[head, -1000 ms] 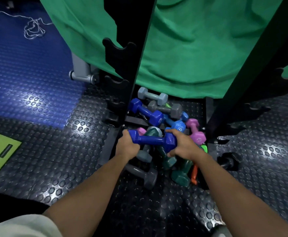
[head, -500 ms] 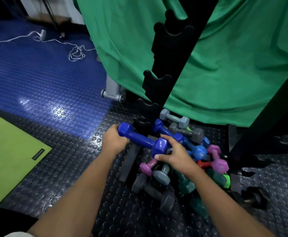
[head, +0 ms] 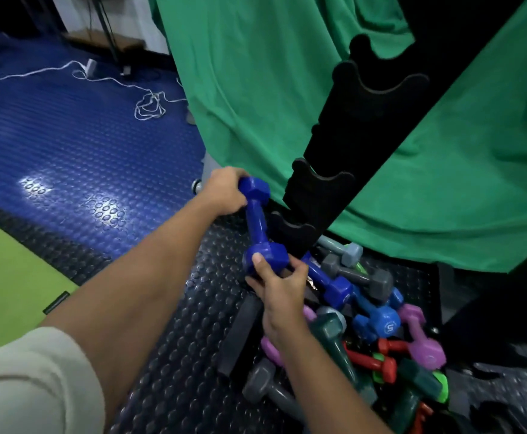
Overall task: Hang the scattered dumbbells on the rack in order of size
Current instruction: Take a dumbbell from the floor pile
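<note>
Blue dumbbell (head: 257, 228) near upright, left hand (head: 224, 192) gripping top head, right hand (head: 276, 285) gripping bottom head

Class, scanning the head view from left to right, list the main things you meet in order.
Green mat → white cable → left hand → held blue dumbbell → black rack upright → purple dumbbell.

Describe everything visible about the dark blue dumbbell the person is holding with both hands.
The dark blue dumbbell has two faceted heads joined by a narrower handle, with a glossy, coated-looking surface. It is held off the floor, nearly upright and slightly tilted, just left of the black rack upright near its lower cradles, not yet seated in one. The left hand grips the upper head; the right hand grips the lower head, thumb across it. No marking is readable.
</note>
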